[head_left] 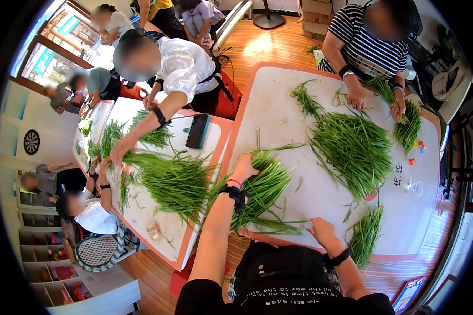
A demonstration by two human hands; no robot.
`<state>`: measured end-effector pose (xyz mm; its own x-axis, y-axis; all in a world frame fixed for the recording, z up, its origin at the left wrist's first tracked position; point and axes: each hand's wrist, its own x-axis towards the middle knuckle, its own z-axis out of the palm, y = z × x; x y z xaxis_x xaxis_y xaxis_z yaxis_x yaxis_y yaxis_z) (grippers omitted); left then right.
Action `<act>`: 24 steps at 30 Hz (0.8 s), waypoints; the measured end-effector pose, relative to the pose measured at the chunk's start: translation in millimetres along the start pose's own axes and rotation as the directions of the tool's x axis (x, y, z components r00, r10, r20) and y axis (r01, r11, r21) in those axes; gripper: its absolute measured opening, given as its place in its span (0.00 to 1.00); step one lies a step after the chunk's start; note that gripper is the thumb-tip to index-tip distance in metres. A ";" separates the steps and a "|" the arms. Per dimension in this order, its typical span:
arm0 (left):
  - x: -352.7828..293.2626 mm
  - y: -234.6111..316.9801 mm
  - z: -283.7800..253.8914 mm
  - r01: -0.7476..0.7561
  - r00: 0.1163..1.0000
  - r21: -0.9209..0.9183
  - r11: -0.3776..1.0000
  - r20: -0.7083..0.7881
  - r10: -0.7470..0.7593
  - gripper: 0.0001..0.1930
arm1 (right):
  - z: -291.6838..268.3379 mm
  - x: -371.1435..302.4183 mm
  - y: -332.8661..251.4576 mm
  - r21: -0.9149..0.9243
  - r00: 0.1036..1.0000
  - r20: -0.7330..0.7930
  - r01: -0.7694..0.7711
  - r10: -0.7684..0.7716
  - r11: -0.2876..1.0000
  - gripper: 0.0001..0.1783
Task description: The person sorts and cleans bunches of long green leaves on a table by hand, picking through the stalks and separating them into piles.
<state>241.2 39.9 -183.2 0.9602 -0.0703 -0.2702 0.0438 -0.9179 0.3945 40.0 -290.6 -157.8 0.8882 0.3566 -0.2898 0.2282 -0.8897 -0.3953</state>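
Observation:
My left hand point(244, 168), with a pink band and a black strap at the wrist, is closed on the upper part of a loose pile of green chives point(265, 189) at the near left of the white table; its fingertips are partly hidden. Just right of that pile, low over the near edge of the table, my right hand point(323, 232) is held with fingers apart and nothing in them. A few stray chive stalks point(281, 227) lie between the two hands. A smaller chive bundle point(366, 235) rests to the right of my right hand.
A large chive heap point(352, 149) covers the table's middle. Across it, a person in a striped shirt holds a chive bunch point(386, 92). A clear cup point(415, 188) stands at right. On the left table lie more chives point(173, 181) and a phone point(197, 131), with other people around it.

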 end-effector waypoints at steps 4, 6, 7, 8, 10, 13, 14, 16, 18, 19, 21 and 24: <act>-4.9 -2.6 -2.5 0.103 0.991 -0.146 0.984 0.105 -0.088 0.20 | -4.1 -2.2 -4.3 0.007 0.999 -0.025 0.025 -0.025 1.000 0.16; -16.3 0.8 -11.7 0.113 0.993 -0.270 0.956 0.045 -0.105 0.18 | -0.2 -4.9 -2.3 0.010 0.997 -0.049 0.054 -0.054 0.998 0.16; -22.7 -3.1 -14.4 0.024 0.995 -0.245 0.969 -0.083 -0.046 0.17 | 2.2 -6.1 -2.0 0.005 0.998 -0.033 0.049 -0.049 0.999 0.17; -30.6 -7.3 -16.6 -0.060 0.978 -0.208 0.976 -0.209 0.016 0.17 | 4.0 -7.8 -1.2 -0.002 0.999 -0.016 0.046 -0.046 0.999 0.18; -50.5 -1.1 -29.6 -0.177 0.910 -0.182 0.967 -0.406 0.090 0.15 | 5.8 -9.5 -0.4 0.002 0.999 0.002 0.043 -0.043 0.999 0.19; -82.6 12.8 -55.3 -0.045 0.939 -0.393 0.919 -0.330 -0.095 0.14 | 2.3 -11.7 -4.5 0.007 0.997 0.015 0.070 -0.070 0.998 0.19; -93.1 21.1 -66.0 -0.014 0.949 -0.491 0.871 -0.281 -0.144 0.14 | 1.8 -13.1 -5.4 -0.003 0.997 0.019 0.078 -0.078 0.997 0.18; -111.3 25.1 -73.3 -0.056 0.945 -0.593 0.803 -0.290 -0.148 0.14 | -4.4 -14.3 -10.6 0.006 0.994 0.016 0.111 -0.111 0.994 0.18; -129.9 26.5 -82.3 -0.044 0.954 -0.668 0.743 -0.248 -0.167 0.15 | -16.4 -11.1 -20.9 0.045 0.987 0.001 0.162 -0.163 0.986 0.18; -135.5 26.0 -84.4 -0.055 0.959 -0.687 0.725 -0.240 -0.154 0.16 | -23.3 -7.2 -27.1 0.121 0.977 -0.049 0.210 -0.205 0.970 0.18; -148.6 23.8 -88.1 -0.075 0.964 -0.725 0.685 -0.228 -0.136 0.16 | -41.0 6.9 -46.7 0.260 0.946 -0.152 0.318 -0.287 0.912 0.17; -174.6 45.1 -106.6 -0.105 0.968 -0.786 0.609 -0.221 -0.118 0.11 | -88.8 27.4 -94.2 0.492 0.935 -0.174 0.353 -0.308 0.796 0.21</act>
<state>105.0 52.4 -24.7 0.9854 0.1263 -0.1139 0.1422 -0.2443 0.9592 78.2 -222.4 -51.1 0.8301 0.5575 0.0026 0.2994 -0.4419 -0.8456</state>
